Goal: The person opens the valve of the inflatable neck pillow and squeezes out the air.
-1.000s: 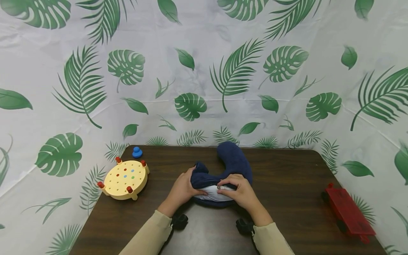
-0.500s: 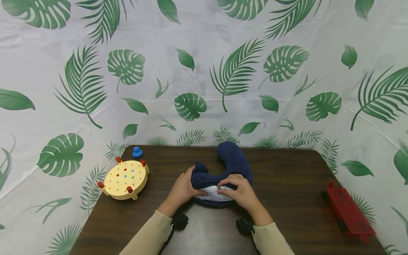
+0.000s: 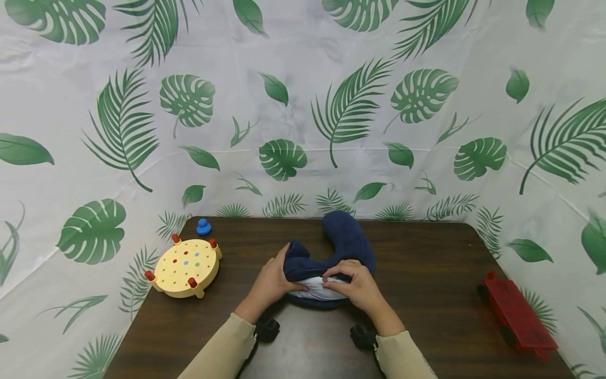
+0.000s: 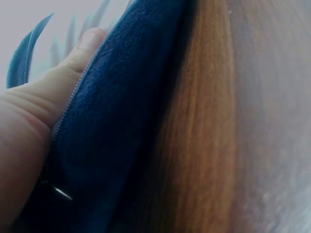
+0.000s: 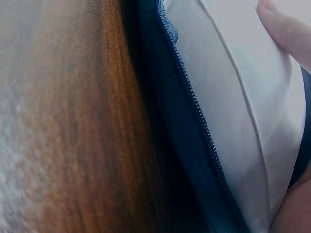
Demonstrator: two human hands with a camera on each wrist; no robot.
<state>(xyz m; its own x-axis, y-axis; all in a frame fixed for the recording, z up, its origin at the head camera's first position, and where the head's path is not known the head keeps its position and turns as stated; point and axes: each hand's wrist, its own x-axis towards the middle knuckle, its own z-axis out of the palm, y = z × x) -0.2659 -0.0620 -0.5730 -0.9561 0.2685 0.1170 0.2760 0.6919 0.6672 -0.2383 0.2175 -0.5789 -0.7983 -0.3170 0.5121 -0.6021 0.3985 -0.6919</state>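
Note:
A navy, curved neck pillow (image 3: 352, 239) lies mid-table, its zipped cover parted along the near side. White inner filling (image 3: 312, 288) shows through the gap. My left hand (image 3: 270, 281) grips the cover's left end, thumb over the edge and inside the opening. In the left wrist view, the zipper teeth (image 4: 77, 87) run past that thumb. My right hand (image 3: 361, 287) pinches at the opening's right part, thumb and index finger around a small bit with a dark round end; what it is I cannot tell. Zipper teeth (image 5: 192, 97) border the white inner (image 5: 218, 87) in the right wrist view.
At the left stands a round yellow pegboard (image 3: 182, 271) on legs with red pegs. Behind it sits a small blue knobbed piece (image 3: 203, 227). A red toy wagon (image 3: 517, 313) is near the right edge of the dark wooden table (image 3: 426, 284). A leaf-print sheet (image 3: 303, 116) hangs behind.

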